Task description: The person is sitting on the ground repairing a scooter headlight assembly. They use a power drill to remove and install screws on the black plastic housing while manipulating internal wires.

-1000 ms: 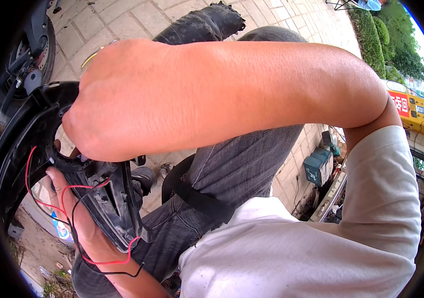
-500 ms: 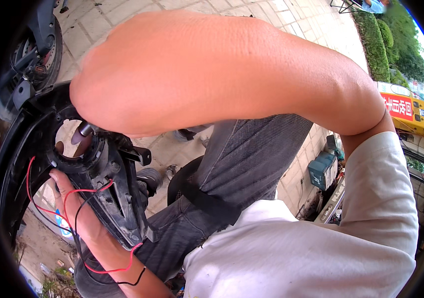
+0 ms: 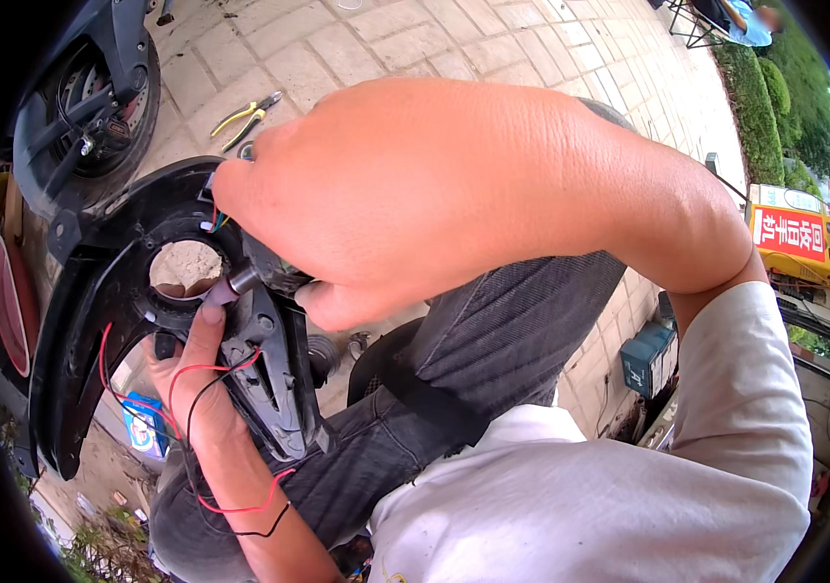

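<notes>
A curved black plastic vehicle panel (image 3: 75, 340) with a round hole lies tilted across my lap. My left hand (image 3: 203, 364) grips it from below, thumb up beside the hole and close to a tool tip. My right hand (image 3: 366, 199) is closed around a dark tool (image 3: 274, 267), whose body it mostly hides. The tool's metal shaft ends in a tapered purplish-grey tip (image 3: 220, 292) at the hole's lower right rim. Red and black wires (image 3: 203, 367) hang loose from the panel over my left wrist. A small wire bundle (image 3: 216, 222) shows above the hole.
Yellow-handled cutting pliers (image 3: 248, 119) lie on the paving beyond my right hand. A vehicle wheel (image 3: 109, 107) stands at the far left. A blue-and-white packet (image 3: 146, 425) is below the panel. At right sits a teal box (image 3: 648, 358). Another person (image 3: 751, 27) sits far right.
The tool tip has moved from within the hole to its lower right rim. My left thumb has shifted up beside it. The view has shifted, bringing the pliers into sight.
</notes>
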Motion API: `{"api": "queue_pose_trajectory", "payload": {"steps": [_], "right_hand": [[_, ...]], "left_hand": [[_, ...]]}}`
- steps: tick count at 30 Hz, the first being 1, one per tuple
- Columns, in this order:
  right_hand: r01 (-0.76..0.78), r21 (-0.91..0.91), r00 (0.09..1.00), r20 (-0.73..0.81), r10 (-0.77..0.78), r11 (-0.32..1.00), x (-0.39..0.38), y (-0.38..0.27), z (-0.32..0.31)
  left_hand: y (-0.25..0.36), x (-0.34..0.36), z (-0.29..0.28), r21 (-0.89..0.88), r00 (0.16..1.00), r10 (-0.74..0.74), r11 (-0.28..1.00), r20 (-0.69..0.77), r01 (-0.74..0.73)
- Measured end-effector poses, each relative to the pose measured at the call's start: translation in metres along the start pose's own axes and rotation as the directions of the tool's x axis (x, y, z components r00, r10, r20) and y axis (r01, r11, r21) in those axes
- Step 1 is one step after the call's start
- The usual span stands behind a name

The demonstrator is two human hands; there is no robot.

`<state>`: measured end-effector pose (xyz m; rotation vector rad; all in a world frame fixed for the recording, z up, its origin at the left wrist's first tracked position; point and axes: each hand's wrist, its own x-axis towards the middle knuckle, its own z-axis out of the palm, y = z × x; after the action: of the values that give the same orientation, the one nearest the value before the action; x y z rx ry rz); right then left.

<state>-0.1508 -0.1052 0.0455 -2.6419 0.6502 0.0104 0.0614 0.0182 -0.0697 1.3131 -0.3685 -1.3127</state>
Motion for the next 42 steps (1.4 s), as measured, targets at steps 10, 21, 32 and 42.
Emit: {"api": "queue_pose_trajectory", "payload": {"steps": [10,21,32,42], "right_hand": [[-0.014,-0.151,0.994,0.103,0.03,0.988,0.009,-0.016,-0.007],[0.042,-0.171,0.991,0.129,-0.02,0.984,0.014,-0.018,-0.003],[0.02,-0.212,0.989,0.151,0.012,0.977,0.019,-0.021,-0.001],[0.021,-0.199,0.991,0.131,0.005,0.98,0.021,-0.02,0.002]], "left_hand": [[0.006,-0.004,0.003,0.101,0.981,0.154,0.981,0.114,-0.166],[0.007,-0.006,0.01,0.182,0.971,0.219,0.955,0.096,-0.234],[0.011,-0.009,0.013,0.282,0.96,0.248,0.919,0.128,-0.275],[0.014,-0.012,0.013,0.342,0.951,0.264,0.889,0.164,-0.306]]}}
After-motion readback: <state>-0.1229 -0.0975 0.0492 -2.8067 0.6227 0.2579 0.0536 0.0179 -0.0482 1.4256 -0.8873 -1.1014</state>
